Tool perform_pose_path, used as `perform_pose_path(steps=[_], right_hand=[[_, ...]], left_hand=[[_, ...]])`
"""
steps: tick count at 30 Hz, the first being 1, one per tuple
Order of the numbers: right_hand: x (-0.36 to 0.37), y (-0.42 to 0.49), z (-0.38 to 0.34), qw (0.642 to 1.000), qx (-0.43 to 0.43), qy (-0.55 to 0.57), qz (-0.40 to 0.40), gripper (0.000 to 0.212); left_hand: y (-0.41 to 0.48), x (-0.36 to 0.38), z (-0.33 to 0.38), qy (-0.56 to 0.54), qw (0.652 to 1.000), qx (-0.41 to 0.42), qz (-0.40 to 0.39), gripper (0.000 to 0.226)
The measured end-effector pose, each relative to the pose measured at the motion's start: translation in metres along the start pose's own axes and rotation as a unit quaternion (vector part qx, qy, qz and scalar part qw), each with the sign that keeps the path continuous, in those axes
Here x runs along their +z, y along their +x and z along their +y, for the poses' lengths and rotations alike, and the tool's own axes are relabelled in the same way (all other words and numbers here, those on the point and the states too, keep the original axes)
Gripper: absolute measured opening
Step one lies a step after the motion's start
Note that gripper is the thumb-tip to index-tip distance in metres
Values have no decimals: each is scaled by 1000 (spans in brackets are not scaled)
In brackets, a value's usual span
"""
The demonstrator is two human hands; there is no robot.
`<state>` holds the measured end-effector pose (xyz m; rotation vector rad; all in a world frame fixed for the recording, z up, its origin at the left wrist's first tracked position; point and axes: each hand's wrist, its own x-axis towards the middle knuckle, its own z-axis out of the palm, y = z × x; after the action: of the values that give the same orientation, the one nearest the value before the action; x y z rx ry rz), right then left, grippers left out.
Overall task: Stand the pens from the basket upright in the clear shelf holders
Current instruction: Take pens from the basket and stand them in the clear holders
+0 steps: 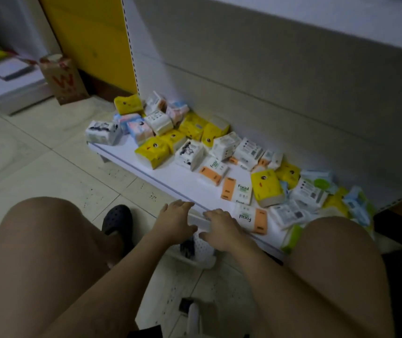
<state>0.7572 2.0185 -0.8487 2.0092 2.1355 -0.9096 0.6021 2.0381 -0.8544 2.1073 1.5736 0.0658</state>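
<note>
**Basket right beneath both hands**

My left hand lay spread, palm down, at the rim of the white perforated plastic basket on the floor. My right hand covered the rim, grip unclear. Pens inside: indistinct.

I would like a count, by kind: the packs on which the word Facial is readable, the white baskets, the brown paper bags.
Packs with Facial readable: 3
White basket: 1
Brown paper bag: 1
Total: 5

tissue packs crowd shelf, front-left strip — free
</note>
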Motion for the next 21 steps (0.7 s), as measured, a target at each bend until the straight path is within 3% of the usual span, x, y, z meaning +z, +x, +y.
perform_pose_path(steps=[3, 7, 11, 16, 21], right_hand=[[14, 14, 2, 1000, 11, -1, -22, 62], [24, 37, 5, 998, 23, -8, -55, 62], [32, 56, 19, 995, 45, -4, -89, 56], [53, 88, 40, 988, 77, -21, -135, 64], [92, 110, 50, 970, 109, 16, -216, 63]], left_hand=[[4, 21, -8, -23, 998, -9, -56, 51], [23, 42, -30, -25, 989, -63, -128, 59], [45, 74, -55, -47, 979, -124, -153, 48], [54, 116, -67, -127, 957, -171, -197, 45], [61, 150, -89, -163, 946, -188, -210, 40]])
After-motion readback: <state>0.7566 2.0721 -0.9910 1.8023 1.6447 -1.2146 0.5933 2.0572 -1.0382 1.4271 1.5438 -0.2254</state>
